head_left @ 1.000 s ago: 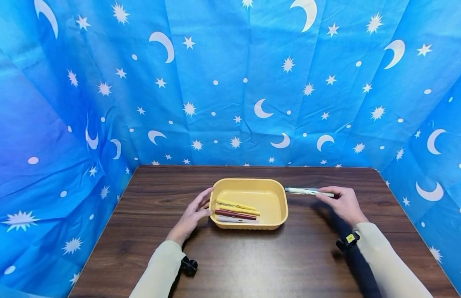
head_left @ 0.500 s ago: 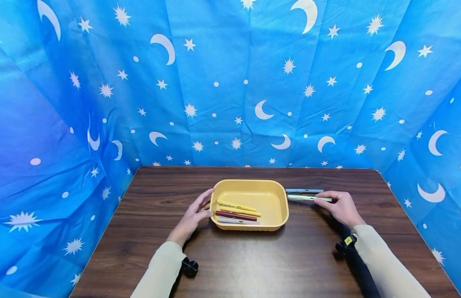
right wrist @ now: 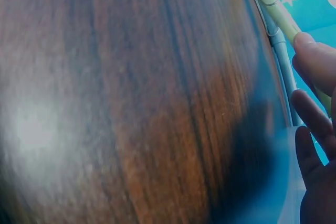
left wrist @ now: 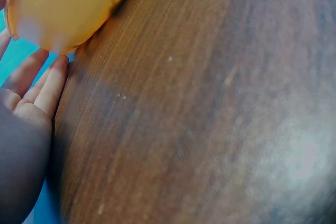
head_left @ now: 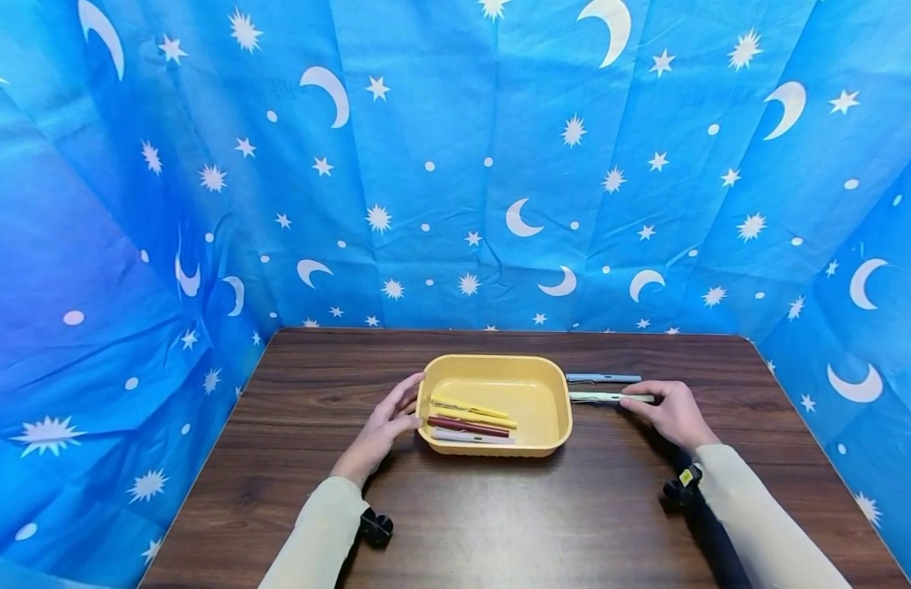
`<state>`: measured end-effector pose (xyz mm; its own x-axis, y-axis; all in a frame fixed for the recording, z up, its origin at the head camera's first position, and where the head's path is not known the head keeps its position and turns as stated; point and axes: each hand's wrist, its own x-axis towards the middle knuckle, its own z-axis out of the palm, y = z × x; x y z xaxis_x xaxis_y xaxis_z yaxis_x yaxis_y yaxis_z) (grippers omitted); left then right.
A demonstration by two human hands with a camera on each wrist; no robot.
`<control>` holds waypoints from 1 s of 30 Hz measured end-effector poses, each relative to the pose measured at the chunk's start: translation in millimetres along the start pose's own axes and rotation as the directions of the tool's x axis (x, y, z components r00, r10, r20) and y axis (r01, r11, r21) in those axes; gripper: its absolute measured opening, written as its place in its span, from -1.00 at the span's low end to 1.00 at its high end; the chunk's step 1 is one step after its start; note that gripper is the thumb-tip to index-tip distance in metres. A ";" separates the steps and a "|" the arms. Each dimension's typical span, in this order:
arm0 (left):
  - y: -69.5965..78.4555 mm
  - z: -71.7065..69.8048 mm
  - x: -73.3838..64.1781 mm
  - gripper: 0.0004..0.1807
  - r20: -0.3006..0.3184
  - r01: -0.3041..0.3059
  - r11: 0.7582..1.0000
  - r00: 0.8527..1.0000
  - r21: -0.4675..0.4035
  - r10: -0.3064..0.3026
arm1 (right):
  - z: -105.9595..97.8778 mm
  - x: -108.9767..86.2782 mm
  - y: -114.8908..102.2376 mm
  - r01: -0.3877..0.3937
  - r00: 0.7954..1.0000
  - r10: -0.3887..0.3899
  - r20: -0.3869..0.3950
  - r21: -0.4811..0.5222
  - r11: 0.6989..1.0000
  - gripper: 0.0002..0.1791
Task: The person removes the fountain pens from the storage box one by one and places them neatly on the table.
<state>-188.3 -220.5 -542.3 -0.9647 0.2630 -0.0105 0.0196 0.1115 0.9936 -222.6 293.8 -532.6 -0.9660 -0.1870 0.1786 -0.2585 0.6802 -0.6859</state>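
Note:
A yellow tray [head_left: 551,450] stands on the table with several pens inside: yellow pens [head_left: 473,411], a dark red pen [head_left: 466,426] and a pale grey pen [head_left: 472,438]. My left hand [head_left: 378,429] rests against the tray's left end, fingers extended along its outer wall. With thumb and fingers my right hand [head_left: 670,411] pinches a pale green pen [head_left: 595,397] by one end, just right of the tray. Behind that pen lies a blue-grey pen [head_left: 604,378], roughly parallel. In the right wrist view the green pen [right wrist: 273,6] overlaps the blue-grey one [right wrist: 283,59].
The dark wood table [head_left: 470,523] ends at the back against a blue curtain [head_left: 455,164] with moons and stars, which also hangs at both sides. A small black wrist camera [head_left: 376,528] is strapped at the left sleeve, another [head_left: 679,488] at the right.
My right hand has moved a little nearer to me with the pale green pen, away from the blue-grey pen, which now shows separately behind it. The left hand and tray stay put.

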 end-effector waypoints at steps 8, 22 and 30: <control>0.2 0.1 0.0 -0.20 -0.007 0.001 1.000 1.000 0.005 -0.001 | 3.5 3.6 1.2 0.139 0.990 -0.140 -0.005 -0.098 0.985 -0.82; 0.2 0.4 1.6 -0.20 -0.008 0.002 1.000 1.000 0.009 -0.002 | 8.5 9.1 3.8 0.228 0.970 -0.240 -0.025 -0.231 0.946 -0.85; 1.1 0.5 1.2 -0.20 -0.005 0.011 1.000 1.000 0.003 -0.011 | 9.8 9.8 4.3 0.215 0.972 -0.232 -0.039 -0.256 0.942 -0.85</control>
<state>-189.3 -219.6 -541.3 -0.9661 0.2573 -0.0204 0.0102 0.1170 0.9931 -233.1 287.9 -540.8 -0.8792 -0.3121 0.3599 -0.4527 0.7826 -0.4272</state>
